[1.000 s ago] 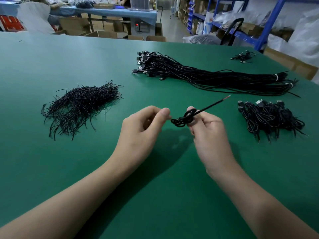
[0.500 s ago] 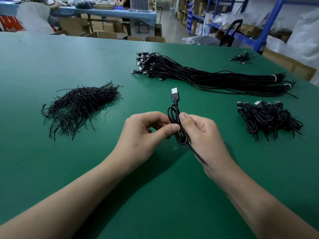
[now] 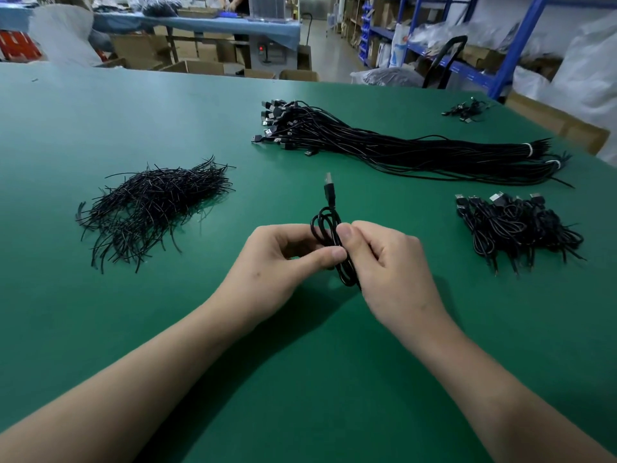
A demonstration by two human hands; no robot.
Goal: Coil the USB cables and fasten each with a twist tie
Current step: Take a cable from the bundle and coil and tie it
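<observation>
A black USB cable [image 3: 325, 225] is wound into a small upright coil above the green table [image 3: 100, 329], its plug pointing away from me. My left hand [image 3: 277, 262] pinches the coil's middle between thumb and fingers. My right hand [image 3: 390, 262] grips the same coil from the right, thumb on its front. A loose heap of black twist ties [image 3: 150, 205] lies to the left. A long bundle of uncoiled cables [image 3: 400, 148] stretches across the far side. A pile of coiled, tied cables [image 3: 514, 225] sits at the right.
A small cluster of black cables [image 3: 465, 110] lies near the table's far right corner. Cardboard boxes [image 3: 197, 66], a blue-topped bench [image 3: 200, 23] and blue shelving [image 3: 450, 61] stand beyond the far edge.
The coil turned from lying sideways with its bare end to the right to standing with the plug up. Over the last half second my right thumb has moved up the coil.
</observation>
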